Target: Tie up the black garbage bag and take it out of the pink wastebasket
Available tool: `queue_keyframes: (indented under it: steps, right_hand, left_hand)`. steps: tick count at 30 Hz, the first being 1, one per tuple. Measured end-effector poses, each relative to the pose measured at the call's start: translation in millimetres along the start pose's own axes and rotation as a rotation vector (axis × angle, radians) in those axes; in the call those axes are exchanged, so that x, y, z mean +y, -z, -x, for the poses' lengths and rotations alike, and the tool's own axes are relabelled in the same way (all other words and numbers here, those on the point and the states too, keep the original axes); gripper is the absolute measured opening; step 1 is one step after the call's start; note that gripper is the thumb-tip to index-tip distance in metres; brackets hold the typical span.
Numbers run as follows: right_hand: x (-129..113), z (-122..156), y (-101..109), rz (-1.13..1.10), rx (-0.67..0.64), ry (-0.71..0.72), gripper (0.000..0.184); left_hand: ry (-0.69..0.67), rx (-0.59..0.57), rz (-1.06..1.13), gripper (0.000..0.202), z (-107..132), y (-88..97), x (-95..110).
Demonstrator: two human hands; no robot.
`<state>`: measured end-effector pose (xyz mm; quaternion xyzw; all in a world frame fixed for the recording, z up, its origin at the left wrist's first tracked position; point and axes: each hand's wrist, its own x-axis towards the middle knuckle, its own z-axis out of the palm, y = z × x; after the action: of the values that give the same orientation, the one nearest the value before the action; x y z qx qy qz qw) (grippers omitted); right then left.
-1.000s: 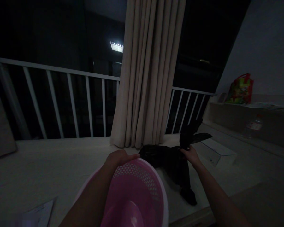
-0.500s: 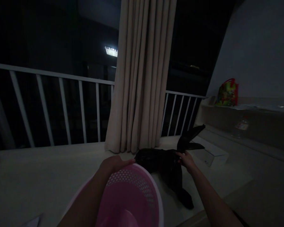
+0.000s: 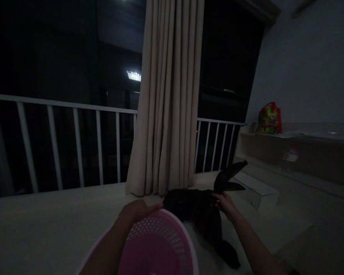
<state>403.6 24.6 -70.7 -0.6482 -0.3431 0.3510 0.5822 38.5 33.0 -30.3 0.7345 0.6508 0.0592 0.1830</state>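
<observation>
My left hand (image 3: 139, 212) is closed on the far rim of a pink basket (image 3: 153, 244), its thumb lying along the white edge. The basket has a perforated upper wall and tilts so its inside faces me. Just beyond and to the right, my right hand (image 3: 225, 202) pinches a black plastic bag (image 3: 208, 219) near its knotted or gathered part. Two handle-like ends of the bag stick up past my fingers, and its lower end sags over the white surface. What the bag contains, if anything, is hidden.
A long beige curtain (image 3: 166, 114) hangs behind the bag, before a white railing (image 3: 65, 105) and dark windows. To the right lie a white box (image 3: 259, 191), a clear plastic bottle (image 3: 290, 157) and a shelf with a red and green bag (image 3: 270, 119). The pale ledge (image 3: 40, 225) extends left.
The view has tilted up slightly, so everything sits lower. Both hands keep their holds on the basket and the black bag. Less of the basket's inside shows.
</observation>
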Motion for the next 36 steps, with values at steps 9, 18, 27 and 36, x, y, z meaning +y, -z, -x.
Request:
queue_keyframes:
  steps: [9,18,27,36]
  right_hand:
    - [-1.3,3.1,-2.9,-0.008,-0.004,-0.008,0.023]
    - [0.6,4.3,-1.2,-0.019,-0.044,-0.009,0.029]
    - [11.3,-2.8,1.0,-0.022,-0.068,0.016,0.031]
    - [11.7,-1.8,-0.1,-0.013,-0.074,0.002,0.031]
  left_hand:
    - [0.0,0.001,-0.02,0.079,1.8,1.0,1.0]
    - [0.001,-0.01,-0.033,0.083,2.4,2.0,3.5]
    - [-0.005,0.013,-0.035,0.076,5.6,3.3,4.6]
    - [-0.004,0.009,-0.054,0.076,5.6,5.0,6.4]
